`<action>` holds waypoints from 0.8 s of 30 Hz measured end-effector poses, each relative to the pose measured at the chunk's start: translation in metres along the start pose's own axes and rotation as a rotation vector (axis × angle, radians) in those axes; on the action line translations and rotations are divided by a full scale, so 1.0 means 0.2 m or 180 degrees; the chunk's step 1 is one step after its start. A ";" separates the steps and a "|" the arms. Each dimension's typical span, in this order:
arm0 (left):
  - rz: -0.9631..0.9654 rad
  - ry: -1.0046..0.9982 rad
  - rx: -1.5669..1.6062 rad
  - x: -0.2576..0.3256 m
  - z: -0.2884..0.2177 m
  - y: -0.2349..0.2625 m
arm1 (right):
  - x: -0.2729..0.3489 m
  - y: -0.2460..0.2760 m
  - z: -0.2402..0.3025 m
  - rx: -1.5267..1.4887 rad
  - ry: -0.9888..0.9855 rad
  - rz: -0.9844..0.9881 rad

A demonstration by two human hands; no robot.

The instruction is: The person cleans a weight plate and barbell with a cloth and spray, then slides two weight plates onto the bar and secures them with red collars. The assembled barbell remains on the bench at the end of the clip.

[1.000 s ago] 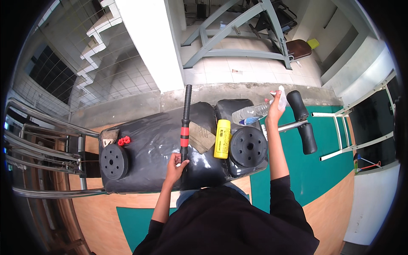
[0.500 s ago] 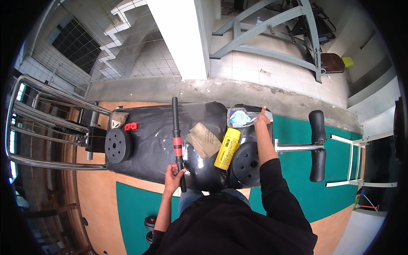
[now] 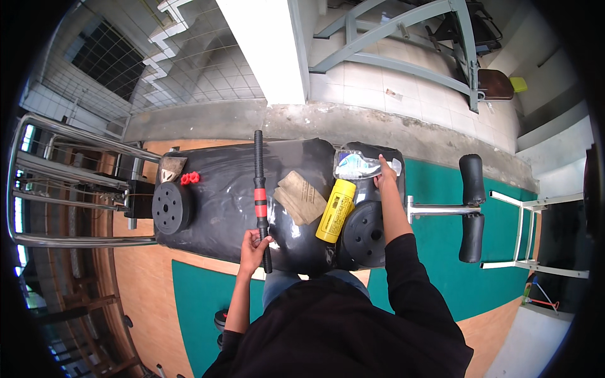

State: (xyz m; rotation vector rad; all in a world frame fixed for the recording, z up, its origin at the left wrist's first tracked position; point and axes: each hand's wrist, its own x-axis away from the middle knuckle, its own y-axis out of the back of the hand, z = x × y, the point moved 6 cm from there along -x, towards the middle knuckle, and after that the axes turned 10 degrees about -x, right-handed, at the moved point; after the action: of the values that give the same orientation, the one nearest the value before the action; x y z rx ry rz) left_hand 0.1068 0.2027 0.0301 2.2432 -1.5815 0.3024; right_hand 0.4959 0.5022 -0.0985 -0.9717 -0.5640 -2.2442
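My left hand [image 3: 252,250] is closed round the lower end of a black dumbbell bar [image 3: 259,167] with a red middle section. The bar lies lengthwise away from me across a black padded bench. At the bench's right part, my right hand [image 3: 387,173] closes on the narrow neck of a clear plastic bottle [image 3: 358,165] with a blue and white label, lying on its side. Between my hands are a folded tan cloth [image 3: 300,197] and a yellow cylindrical container [image 3: 336,211]. A black weight plate [image 3: 364,234] lies beside my right forearm.
At the bench's [image 3: 217,208] left end are another weight plate [image 3: 171,208], red star-shaped collars [image 3: 190,179] and a small beige-and-white item [image 3: 172,168]. A chrome frame [image 3: 82,240] stands left. Padded rollers [image 3: 471,236] stick out right. Dumbbells [image 3: 220,318] rest on the floor.
My right hand has come down onto the bottle's neck, its fingers now closed there. My left hand keeps its hold on the bar. The whole view has shifted slightly.
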 end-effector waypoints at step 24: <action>0.0221 0.0111 -0.0731 -0.27 0.40 0.64 | 1.31 -0.34 -0.73 0.4123 0.3841 0.1998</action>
State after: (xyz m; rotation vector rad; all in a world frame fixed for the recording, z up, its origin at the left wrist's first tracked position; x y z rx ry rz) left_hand -0.0353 0.1771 -0.0391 2.0028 -1.5912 0.1680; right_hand 0.2367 0.3675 -0.0021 0.7462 -0.7466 -1.0797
